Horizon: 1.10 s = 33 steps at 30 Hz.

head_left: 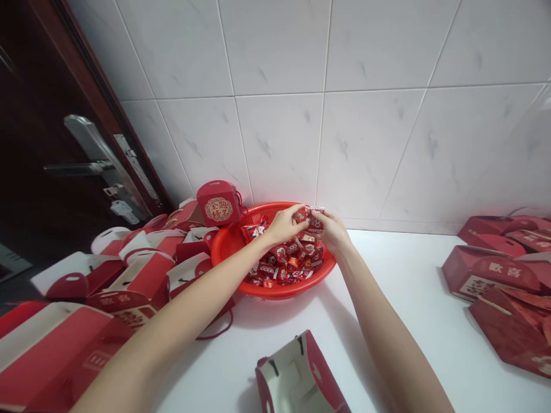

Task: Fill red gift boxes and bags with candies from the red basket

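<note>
Over the back of a red plastic basket [275, 293], my two hands meet. My right hand [334, 232] is closed on red wrapped candy [316, 222] with white patterned edges; whether it is one piece or more I cannot tell. The fingers of my left hand [282, 226] are closed against the left side of that candy, and a bit of red wrapper shows between them. Below, the basket holds a heap of red wrapped candies [282, 274]. Nearest me stands an open red gift box [297, 370], white inside, with its lower part cut off by the frame.
Many open red boxes [142, 269] crowd the left side, under my left forearm. One closed box [218, 203] with gold lettering stands behind them. More red boxes [495, 269] sit at the right. A tiled wall [365, 143] borders the white table [387, 269]; a dark door [38, 115] is at left.
</note>
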Each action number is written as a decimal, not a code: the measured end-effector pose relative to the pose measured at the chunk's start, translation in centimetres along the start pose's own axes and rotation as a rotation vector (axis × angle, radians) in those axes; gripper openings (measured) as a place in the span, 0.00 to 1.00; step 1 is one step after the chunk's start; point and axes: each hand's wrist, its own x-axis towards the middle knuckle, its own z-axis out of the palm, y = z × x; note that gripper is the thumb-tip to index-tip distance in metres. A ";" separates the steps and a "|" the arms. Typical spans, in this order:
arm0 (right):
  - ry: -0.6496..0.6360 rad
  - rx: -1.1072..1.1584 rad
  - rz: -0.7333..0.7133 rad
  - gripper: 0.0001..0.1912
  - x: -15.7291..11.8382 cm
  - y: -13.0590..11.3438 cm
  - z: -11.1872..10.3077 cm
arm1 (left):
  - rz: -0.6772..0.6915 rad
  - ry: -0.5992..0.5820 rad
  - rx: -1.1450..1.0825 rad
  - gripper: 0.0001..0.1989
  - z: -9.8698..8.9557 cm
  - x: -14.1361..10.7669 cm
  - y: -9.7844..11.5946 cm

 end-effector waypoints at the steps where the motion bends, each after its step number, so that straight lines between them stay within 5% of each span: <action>1: 0.027 0.013 -0.022 0.04 0.0 0.0 0.0 | -0.010 0.010 -0.032 0.25 0.1 0.0 0.0; 3: 0.109 0.055 -0.058 0.03 -0.1 -0.1 0.2 | -0.027 0.039 -0.027 0.20 0.2 0.1 0.0; 5: 0.176 0.095 -0.077 0.04 -0.2 -0.3 0.3 | -0.034 -0.053 0.088 0.15 0.2 0.0 -0.2; 8: 0.207 0.118 -0.087 0.06 -0.5 -0.5 0.6 | -0.060 -0.510 0.312 0.09 0.2 -0.5 -0.4; 11: 0.212 0.107 -0.101 0.09 -0.7 -0.6 0.8 | -0.071 -0.784 0.488 0.23 0.5 -1.1 -0.3; 14: 0.210 0.095 -0.108 0.11 -1.0 -0.8 1.1 | -0.053 -0.790 0.557 0.36 0.6 -1.3 -0.1; 22: 0.226 0.096 -0.083 0.09 -1.4 -1.1 1.5 | 0.116 -0.812 0.601 0.26 1.4 -1.5 -0.3; 33: 0.189 0.049 -0.099 0.11 -1.0 -0.6 1.1 | 0.118 -0.891 0.675 0.30 2.0 -1.5 -0.6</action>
